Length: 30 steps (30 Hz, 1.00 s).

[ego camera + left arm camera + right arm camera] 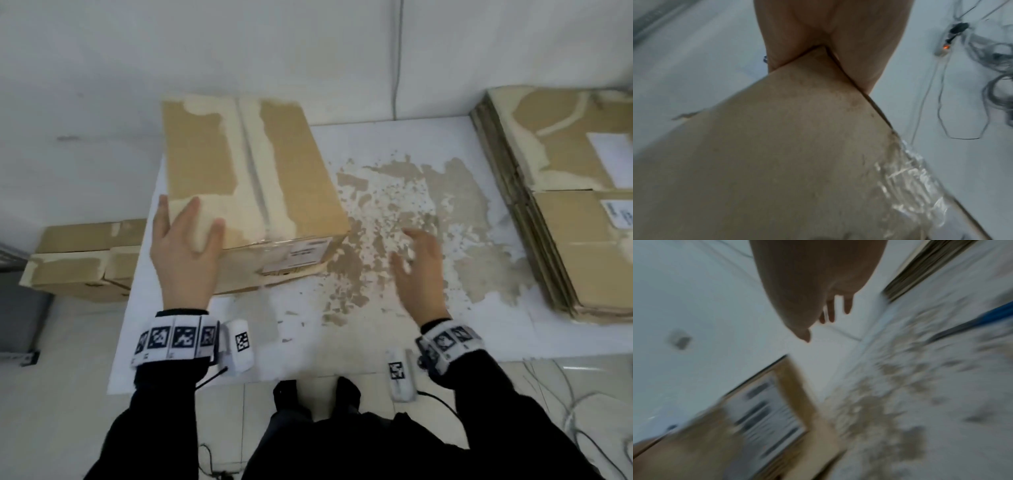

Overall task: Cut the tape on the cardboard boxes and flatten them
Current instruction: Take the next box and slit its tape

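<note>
A brown cardboard box stands upright on the white mat, with pale torn strips along its closed top seam. Clear tape wraps its near top edge, above a shipping label. My left hand rests over the box's near left corner, fingers straight and spread on top. In the left wrist view that box corner sits in the web of my left hand, with the clear tape glinting. My right hand hovers over the mat to the right of the box, fingers loose, holding nothing. The right wrist view is blurred.
A stack of flattened boxes lies on the right of the mat. Another taped box sits on the floor at left. Brown paper scraps are stuck to the mat's middle. Loose cables lie on the floor at right.
</note>
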Each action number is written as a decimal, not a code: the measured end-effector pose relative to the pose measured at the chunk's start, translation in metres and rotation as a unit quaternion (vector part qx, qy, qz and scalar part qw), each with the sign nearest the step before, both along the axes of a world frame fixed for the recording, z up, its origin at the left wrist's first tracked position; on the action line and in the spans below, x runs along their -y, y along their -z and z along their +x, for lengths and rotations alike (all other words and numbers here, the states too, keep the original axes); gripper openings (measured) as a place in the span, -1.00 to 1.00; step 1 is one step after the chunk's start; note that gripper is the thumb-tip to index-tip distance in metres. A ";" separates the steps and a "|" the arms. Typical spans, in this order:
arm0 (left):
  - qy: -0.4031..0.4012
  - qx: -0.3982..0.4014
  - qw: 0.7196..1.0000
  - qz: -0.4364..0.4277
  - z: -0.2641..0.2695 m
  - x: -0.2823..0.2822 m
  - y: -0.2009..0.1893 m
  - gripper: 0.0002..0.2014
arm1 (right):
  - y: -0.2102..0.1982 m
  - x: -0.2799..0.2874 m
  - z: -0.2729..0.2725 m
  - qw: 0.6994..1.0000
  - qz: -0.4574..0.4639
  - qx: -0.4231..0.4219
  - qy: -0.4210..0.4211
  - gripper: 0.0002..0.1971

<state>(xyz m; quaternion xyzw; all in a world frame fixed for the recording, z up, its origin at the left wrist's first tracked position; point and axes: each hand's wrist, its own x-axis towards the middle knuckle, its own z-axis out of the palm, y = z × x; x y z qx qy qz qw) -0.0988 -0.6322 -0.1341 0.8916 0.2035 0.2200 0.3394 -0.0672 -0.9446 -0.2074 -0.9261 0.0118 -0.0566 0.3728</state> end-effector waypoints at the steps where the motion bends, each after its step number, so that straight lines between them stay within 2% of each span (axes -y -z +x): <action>1: -0.008 0.005 1.000 -0.021 -0.005 -0.003 0.008 -0.53 | 0.015 0.025 -0.005 0.994 -0.050 -0.062 0.070 -0.55; 3: -0.022 0.016 0.998 -0.060 -0.016 -0.006 0.025 -0.52 | 0.038 0.056 -0.017 0.955 -0.144 -0.207 0.154 -0.45; 4: -0.028 0.022 0.996 -0.078 -0.021 -0.006 0.034 -0.52 | 0.046 0.063 -0.023 0.938 -0.171 -0.255 0.160 -0.43; 6: -0.036 0.032 0.994 -0.096 -0.028 -0.007 0.046 -0.50 | 0.054 0.063 -0.027 0.932 -0.186 -0.283 0.128 -0.52; 9: -0.040 0.021 0.996 -0.077 -0.031 -0.007 0.047 -0.52 | 0.048 0.045 -0.016 0.954 -0.094 -0.271 0.091 -0.74; 12: -0.011 -0.028 0.999 -0.034 -0.032 -0.010 0.036 -0.50 | 0.005 0.005 0.003 0.972 0.066 -0.214 0.073 -0.82; 15: 0.070 -0.065 0.995 0.009 -0.030 -0.030 0.029 -0.47 | -0.060 -0.057 0.028 0.982 0.131 -0.137 -0.012 -0.80; 17: 0.146 -0.065 0.985 0.064 -0.024 -0.052 0.025 -0.47 | -0.092 -0.105 0.050 0.978 0.133 -0.127 -0.097 -0.80; 20: 0.234 -0.096 0.963 0.094 -0.002 -0.083 0.014 -0.38 | -0.117 -0.179 0.085 0.971 0.039 -0.128 -0.200 -0.69; 22: 0.264 -0.104 0.952 0.116 0.022 -0.098 0.011 -0.30 | -0.122 -0.223 0.107 0.963 -0.047 -0.126 -0.232 -0.66; 24: 0.274 -0.108 0.944 0.147 0.046 -0.108 0.012 -0.24 | -0.121 -0.256 0.126 0.956 -0.097 -0.141 -0.238 -0.67; 27: 0.281 -0.157 0.929 0.180 0.067 -0.114 0.023 -0.13 | -0.117 -0.286 0.143 0.948 -0.160 -0.151 -0.229 -0.65; 30: 0.281 -0.146 0.927 0.200 0.071 -0.114 0.034 -0.13 | -0.115 -0.301 0.148 0.945 -0.195 -0.137 -0.224 -0.66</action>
